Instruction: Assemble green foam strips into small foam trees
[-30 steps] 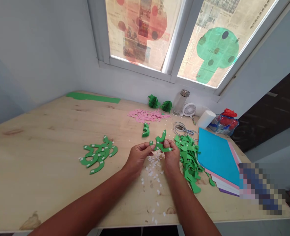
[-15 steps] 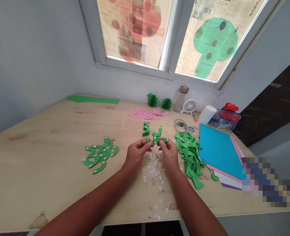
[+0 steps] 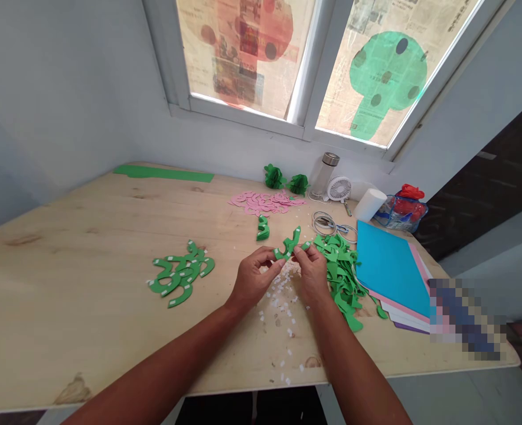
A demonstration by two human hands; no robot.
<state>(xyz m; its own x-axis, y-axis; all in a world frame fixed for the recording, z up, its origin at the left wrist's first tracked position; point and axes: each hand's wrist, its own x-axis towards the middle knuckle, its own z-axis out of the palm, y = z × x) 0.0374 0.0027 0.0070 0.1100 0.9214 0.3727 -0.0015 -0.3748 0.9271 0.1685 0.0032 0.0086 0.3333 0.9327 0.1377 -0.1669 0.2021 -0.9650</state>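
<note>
Between both hands is a curved green paper piece (image 3: pixel 292 241) bearing small white patches. My left hand (image 3: pixel 254 276) pinches its left side, and my right hand (image 3: pixel 313 273) grips its right side with thumb and fingers. Just beyond them lies a small stack of green cutouts (image 3: pixel 263 228). To the left sits a loose pile of green curved pieces with white patches (image 3: pixel 183 271). Small white paper bits (image 3: pixel 283 301) are scattered under and between the hands. Green paper scraps (image 3: pixel 343 271) are heaped beside my right hand.
Pink cutouts (image 3: pixel 265 202), two green paper ornaments (image 3: pixel 274 176), a bottle (image 3: pixel 325 176), a fan (image 3: pixel 339 189) and scissors (image 3: pixel 332 225) are farther back. Blue paper (image 3: pixel 389 265) tops a sheet stack at right. A green strip (image 3: pixel 167 173) lies at back left.
The held green piece has moved slightly right and is tilted differently. My left hand's fingers have shifted on it, and my right hand has moved a little right. The camera view has shifted slightly.
</note>
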